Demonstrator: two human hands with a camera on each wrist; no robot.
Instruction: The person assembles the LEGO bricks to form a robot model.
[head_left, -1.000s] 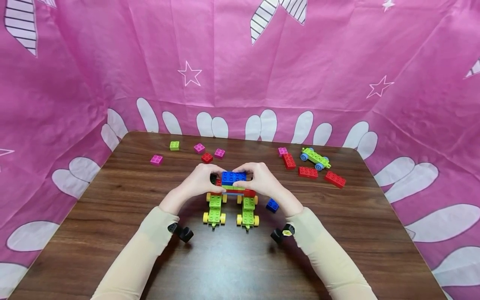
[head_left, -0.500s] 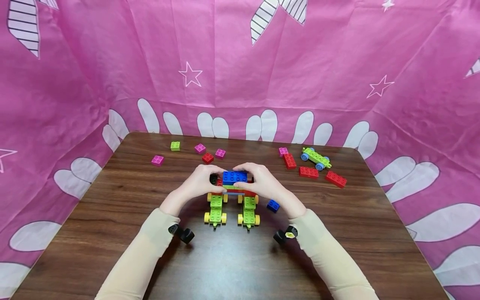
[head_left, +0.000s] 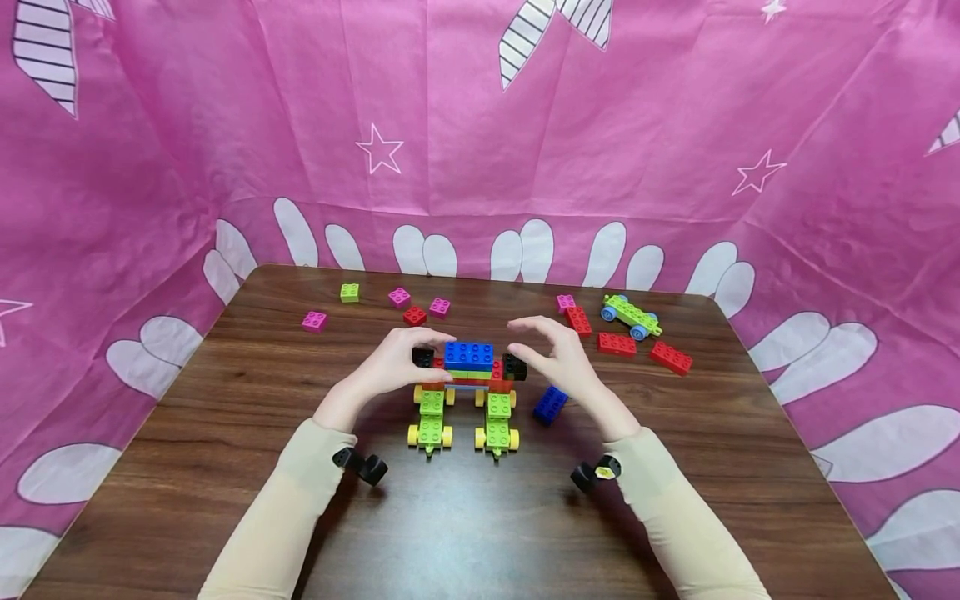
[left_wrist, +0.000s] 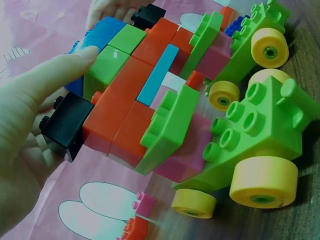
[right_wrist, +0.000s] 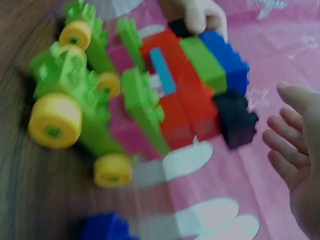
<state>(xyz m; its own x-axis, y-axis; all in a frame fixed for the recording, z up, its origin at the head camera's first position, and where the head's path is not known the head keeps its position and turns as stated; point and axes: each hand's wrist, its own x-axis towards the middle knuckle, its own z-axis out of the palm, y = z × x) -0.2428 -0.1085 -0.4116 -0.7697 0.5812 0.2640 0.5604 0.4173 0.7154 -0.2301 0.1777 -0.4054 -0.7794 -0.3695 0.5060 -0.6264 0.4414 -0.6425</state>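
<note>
A built-up toy brick model stands on two green wheeled bases with yellow wheels. Red bricks span both bases, and pink bricks sit lower down. Along the top lie green bricks and a long blue brick. A black brick sticks out at the right end, another black brick at the left. My left hand holds the model's upper left end, its thumb on the green and blue bricks. Apart from the model on its right, my right hand is spread and holds nothing.
A loose blue brick lies right of the model. Farther back right are several red bricks, a pink brick and a green wheeled base with blue wheels. Small bricks, including a green one, lie back left.
My right hand has let go of the model's top right end and moved away to the right. The right black brick and more of the loose blue brick now show. My left hand stays.
</note>
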